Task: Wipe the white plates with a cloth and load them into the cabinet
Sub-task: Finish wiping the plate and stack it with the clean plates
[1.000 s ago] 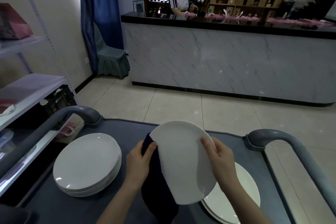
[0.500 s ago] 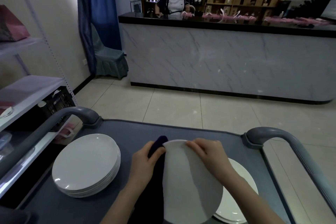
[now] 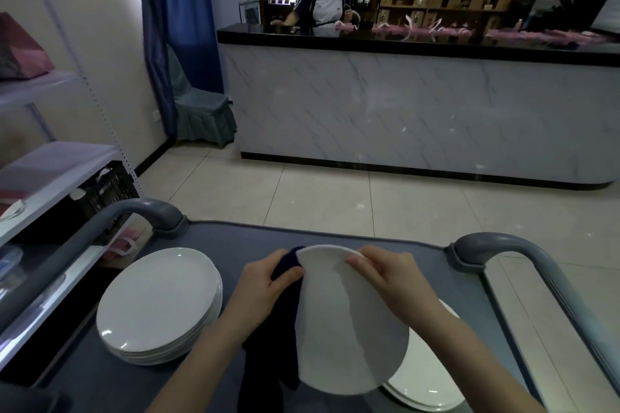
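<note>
- Grey cart [image 3: 335,238] top in front of me.
- White plate [image 3: 349,329] tilted above it; my right hand [image 3: 392,278] pinches its top rim.
- My left hand [image 3: 261,288] grips the dark cloth [image 3: 285,312] against its left edge.
- Plate stack [image 3: 157,302] sits left of that hand.

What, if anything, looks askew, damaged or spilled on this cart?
Nothing stands out. The plate is tilted only because the right hand pinches its top rim while the left hand grips the dark cloth against it. The left stack sits even; no chips or spills show.
</note>
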A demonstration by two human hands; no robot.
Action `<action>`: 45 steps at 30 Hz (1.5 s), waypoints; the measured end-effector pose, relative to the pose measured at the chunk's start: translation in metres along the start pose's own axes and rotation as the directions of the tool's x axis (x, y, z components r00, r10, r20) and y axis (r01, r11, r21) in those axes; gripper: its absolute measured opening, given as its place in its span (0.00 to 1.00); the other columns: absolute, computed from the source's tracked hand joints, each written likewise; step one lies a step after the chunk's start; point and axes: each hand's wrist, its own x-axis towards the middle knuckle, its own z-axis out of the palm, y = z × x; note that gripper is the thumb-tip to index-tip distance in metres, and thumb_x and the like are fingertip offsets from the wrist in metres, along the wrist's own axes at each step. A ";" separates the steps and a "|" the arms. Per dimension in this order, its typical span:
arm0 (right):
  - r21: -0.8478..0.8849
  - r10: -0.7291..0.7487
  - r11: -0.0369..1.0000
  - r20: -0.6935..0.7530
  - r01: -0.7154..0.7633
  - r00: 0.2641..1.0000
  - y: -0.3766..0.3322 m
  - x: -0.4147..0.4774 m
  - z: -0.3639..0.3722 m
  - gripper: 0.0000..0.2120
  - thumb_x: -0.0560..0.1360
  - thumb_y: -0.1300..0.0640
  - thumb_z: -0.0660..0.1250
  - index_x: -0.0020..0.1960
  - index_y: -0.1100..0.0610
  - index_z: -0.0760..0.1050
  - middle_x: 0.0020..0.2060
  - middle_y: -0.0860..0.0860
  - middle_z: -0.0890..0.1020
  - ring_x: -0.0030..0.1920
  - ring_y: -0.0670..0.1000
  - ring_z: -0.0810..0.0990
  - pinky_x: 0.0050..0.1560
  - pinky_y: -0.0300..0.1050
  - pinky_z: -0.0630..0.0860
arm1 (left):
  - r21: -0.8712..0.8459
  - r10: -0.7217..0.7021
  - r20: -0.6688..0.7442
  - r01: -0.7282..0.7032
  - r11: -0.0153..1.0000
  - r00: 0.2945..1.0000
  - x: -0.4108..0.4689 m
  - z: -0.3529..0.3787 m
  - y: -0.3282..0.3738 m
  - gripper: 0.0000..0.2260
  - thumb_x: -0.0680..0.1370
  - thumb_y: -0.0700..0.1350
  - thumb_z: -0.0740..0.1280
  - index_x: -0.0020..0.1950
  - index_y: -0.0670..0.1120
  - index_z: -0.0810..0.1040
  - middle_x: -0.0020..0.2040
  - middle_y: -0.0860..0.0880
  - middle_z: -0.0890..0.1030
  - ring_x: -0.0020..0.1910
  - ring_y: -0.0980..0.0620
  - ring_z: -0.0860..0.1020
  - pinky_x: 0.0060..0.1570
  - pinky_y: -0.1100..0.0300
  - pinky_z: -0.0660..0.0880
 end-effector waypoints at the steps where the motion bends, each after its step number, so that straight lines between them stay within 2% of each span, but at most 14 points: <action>1: -0.080 -0.031 0.996 0.053 0.036 0.998 -0.002 0.001 0.003 0.17 0.79 0.45 0.63 0.35 0.51 0.69 0.26 0.46 0.71 0.30 0.48 0.70 0.32 0.37 0.64 | 0.042 0.035 0.069 -0.038 0.998 0.997 0.003 0.001 0.003 0.08 0.77 0.51 0.70 0.40 0.62 0.75 0.35 0.61 0.79 0.34 0.63 0.74 0.35 0.69 0.68; 4: -0.190 -0.080 0.977 0.091 0.096 0.993 -0.008 0.003 0.010 0.17 0.80 0.46 0.63 0.35 0.54 0.71 0.27 0.47 0.73 0.30 0.49 0.70 0.35 0.44 0.66 | 0.071 0.072 0.135 -0.082 0.994 0.988 0.006 0.006 0.011 0.06 0.74 0.58 0.69 0.40 0.60 0.75 0.34 0.60 0.78 0.34 0.63 0.73 0.35 0.68 0.67; 7: -0.074 -0.065 0.996 -0.141 0.055 0.988 -0.004 0.002 0.005 0.16 0.79 0.53 0.66 0.33 0.54 0.75 0.24 0.43 0.73 0.28 0.43 0.72 0.33 0.34 0.66 | -0.055 -0.023 -0.131 0.016 0.998 0.991 0.001 0.009 0.006 0.13 0.72 0.62 0.66 0.40 0.53 0.75 0.32 0.56 0.78 0.31 0.62 0.72 0.33 0.68 0.67; 11: 0.272 0.269 0.947 -0.376 -0.172 0.886 -0.003 -0.005 0.014 0.17 0.79 0.53 0.66 0.34 0.59 0.77 0.28 0.51 0.78 0.31 0.49 0.72 0.33 0.37 0.66 | -0.273 -0.308 -0.309 0.226 0.935 0.900 -0.015 0.024 -0.007 0.09 0.78 0.57 0.66 0.43 0.54 0.78 0.38 0.55 0.83 0.40 0.52 0.80 0.44 0.59 0.77; 13: 0.335 0.328 0.916 -0.308 -0.221 0.893 0.001 -0.010 0.019 0.18 0.79 0.51 0.65 0.30 0.53 0.73 0.26 0.46 0.74 0.29 0.44 0.69 0.31 0.35 0.65 | -0.303 -0.356 -0.294 0.267 0.915 0.887 -0.019 0.026 -0.013 0.10 0.78 0.57 0.67 0.44 0.52 0.79 0.40 0.52 0.83 0.42 0.48 0.81 0.46 0.49 0.77; 18: 0.289 0.202 0.934 0.054 -0.209 0.978 0.014 -0.003 -0.004 0.06 0.76 0.45 0.68 0.41 0.43 0.78 0.32 0.41 0.81 0.33 0.38 0.76 0.34 0.30 0.70 | -0.143 -0.141 -0.213 0.112 0.983 0.967 -0.011 0.010 -0.009 0.08 0.76 0.55 0.70 0.40 0.54 0.77 0.34 0.53 0.81 0.32 0.60 0.74 0.34 0.65 0.70; 22: -0.001 0.041 0.999 0.295 -0.043 0.955 0.004 0.013 0.007 0.14 0.73 0.35 0.64 0.36 0.44 0.74 0.30 0.39 0.77 0.32 0.39 0.74 0.35 0.36 0.68 | 0.023 -0.021 0.010 0.020 1.000 1.000 0.001 0.014 0.009 0.13 0.68 0.62 0.70 0.41 0.54 0.78 0.34 0.55 0.80 0.33 0.62 0.73 0.36 0.63 0.70; 24: 0.004 0.022 1.000 0.226 -0.023 0.974 0.005 0.012 0.013 0.21 0.75 0.36 0.63 0.33 0.50 0.70 0.26 0.43 0.72 0.29 0.42 0.68 0.32 0.39 0.64 | 0.013 -0.015 0.005 0.015 1.000 1.000 0.003 0.014 0.012 0.11 0.69 0.61 0.70 0.41 0.55 0.78 0.35 0.56 0.80 0.33 0.63 0.74 0.35 0.65 0.69; 27: 0.142 0.075 0.987 0.016 -0.076 0.997 0.012 0.003 0.016 0.19 0.77 0.44 0.67 0.31 0.50 0.71 0.24 0.43 0.70 0.28 0.41 0.67 0.31 0.36 0.63 | -0.024 -0.030 -0.132 0.027 0.999 0.991 0.002 0.010 0.006 0.08 0.74 0.56 0.70 0.39 0.56 0.75 0.33 0.56 0.78 0.31 0.63 0.72 0.33 0.67 0.67; 32: 0.464 0.407 0.847 -0.250 -0.260 0.879 0.011 -0.010 0.027 0.20 0.77 0.48 0.68 0.32 0.58 0.71 0.25 0.46 0.69 0.28 0.44 0.66 0.32 0.42 0.64 | -0.174 -0.261 -0.259 0.221 0.960 0.930 -0.011 0.014 -0.011 0.07 0.79 0.51 0.67 0.44 0.50 0.78 0.39 0.51 0.83 0.41 0.47 0.80 0.41 0.53 0.76; 34: 0.429 0.383 0.865 -0.233 -0.259 0.894 0.012 -0.014 0.027 0.16 0.77 0.47 0.68 0.34 0.54 0.76 0.26 0.48 0.74 0.28 0.43 0.69 0.32 0.40 0.67 | -0.192 -0.263 -0.226 0.221 0.956 0.938 -0.013 0.013 -0.013 0.07 0.79 0.50 0.67 0.45 0.48 0.79 0.40 0.50 0.83 0.43 0.45 0.80 0.44 0.47 0.77; 37: 0.343 0.276 0.917 -0.172 -0.205 0.946 0.014 -0.009 0.011 0.12 0.76 0.45 0.68 0.38 0.50 0.79 0.31 0.48 0.80 0.31 0.43 0.74 0.33 0.35 0.68 | -0.167 -0.164 -0.191 0.133 0.977 0.968 -0.009 0.010 -0.007 0.04 0.79 0.50 0.67 0.45 0.54 0.79 0.41 0.56 0.83 0.39 0.56 0.80 0.42 0.57 0.76; 42: 0.052 0.061 0.997 0.044 -0.063 0.997 0.007 0.004 0.003 0.15 0.77 0.46 0.67 0.35 0.53 0.76 0.31 0.48 0.78 0.30 0.42 0.72 0.32 0.36 0.66 | -0.049 0.004 -0.034 -0.005 0.999 0.999 0.004 0.014 0.006 0.07 0.75 0.54 0.70 0.40 0.56 0.75 0.33 0.57 0.78 0.32 0.64 0.72 0.33 0.69 0.67; 45: 0.105 0.060 0.993 0.023 -0.062 0.998 0.006 0.000 0.005 0.18 0.78 0.48 0.68 0.32 0.55 0.74 0.26 0.47 0.73 0.29 0.42 0.68 0.32 0.37 0.64 | -0.066 -0.015 -0.066 0.011 0.998 0.998 0.002 0.019 0.008 0.08 0.73 0.58 0.68 0.40 0.55 0.76 0.34 0.56 0.79 0.32 0.62 0.73 0.33 0.68 0.67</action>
